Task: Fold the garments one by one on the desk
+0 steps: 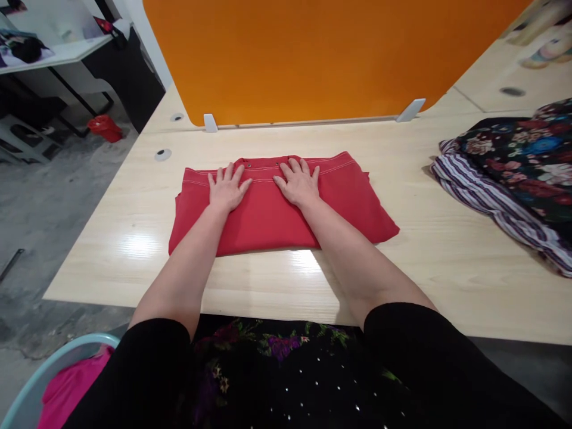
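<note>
The folded red garment [286,208] lies near the middle of the bench [447,262], its stitched waistband toward the far edge. The left hand [227,189] and right hand [298,183] rest flat on it side by side, fingers spread open and gripping nothing. To press the fold well, both palms should bear down evenly and sweep outward toward the ends. Below the near left corner, a pale blue basket [40,375] holds pink cloth [67,387].

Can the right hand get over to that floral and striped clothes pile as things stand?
Probably yes: the right hand lies flat on the red garment, and only bare table separates it from the clothes pile.
</note>
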Action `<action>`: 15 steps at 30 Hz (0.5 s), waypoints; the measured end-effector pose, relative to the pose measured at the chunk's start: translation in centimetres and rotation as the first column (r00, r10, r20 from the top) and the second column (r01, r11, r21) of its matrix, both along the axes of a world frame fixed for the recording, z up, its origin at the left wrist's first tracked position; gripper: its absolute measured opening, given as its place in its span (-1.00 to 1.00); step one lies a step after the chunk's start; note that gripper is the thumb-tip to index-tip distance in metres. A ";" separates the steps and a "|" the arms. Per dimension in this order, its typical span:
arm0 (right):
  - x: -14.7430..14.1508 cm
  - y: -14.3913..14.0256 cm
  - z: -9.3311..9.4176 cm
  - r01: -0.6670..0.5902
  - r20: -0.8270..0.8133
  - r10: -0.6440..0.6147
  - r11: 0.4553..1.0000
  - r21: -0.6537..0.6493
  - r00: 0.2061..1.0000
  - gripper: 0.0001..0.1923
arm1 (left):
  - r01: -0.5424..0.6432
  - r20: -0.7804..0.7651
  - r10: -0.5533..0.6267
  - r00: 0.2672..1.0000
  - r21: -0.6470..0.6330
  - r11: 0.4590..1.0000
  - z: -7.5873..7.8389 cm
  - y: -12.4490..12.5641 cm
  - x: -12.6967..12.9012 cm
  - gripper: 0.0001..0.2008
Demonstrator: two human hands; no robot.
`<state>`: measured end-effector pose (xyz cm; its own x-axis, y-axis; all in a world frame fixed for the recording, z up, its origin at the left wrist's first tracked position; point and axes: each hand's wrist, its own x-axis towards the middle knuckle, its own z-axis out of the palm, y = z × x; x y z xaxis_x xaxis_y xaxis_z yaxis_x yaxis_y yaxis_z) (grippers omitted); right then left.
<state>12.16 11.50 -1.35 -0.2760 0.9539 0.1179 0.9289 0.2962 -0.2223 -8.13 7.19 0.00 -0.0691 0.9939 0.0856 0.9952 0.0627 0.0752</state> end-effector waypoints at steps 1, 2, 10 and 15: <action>0.0 0.0 0.0 0.002 0.002 -0.002 1.000 -0.009 1.000 -0.36 | -0.023 -0.010 0.023 1.000 -0.004 1.000 0.0 0.1 -1.1 -0.34; 0.1 0.1 0.1 0.001 -0.005 -0.001 1.000 -0.015 1.000 -0.37 | -0.042 -0.025 0.042 0.999 0.001 0.999 -0.1 0.2 -2.1 -0.34; 0.3 0.5 0.0 -0.025 -0.097 0.022 0.999 -0.024 0.995 -0.30 | -0.003 -0.113 0.000 0.994 -0.024 1.000 0.5 -0.2 -4.4 -0.38; 0.2 0.7 -0.3 -0.027 -0.112 0.026 1.000 -0.002 0.993 -0.36 | -0.096 -0.169 0.102 0.980 0.046 0.994 1.8 -2.0 -2.0 -0.37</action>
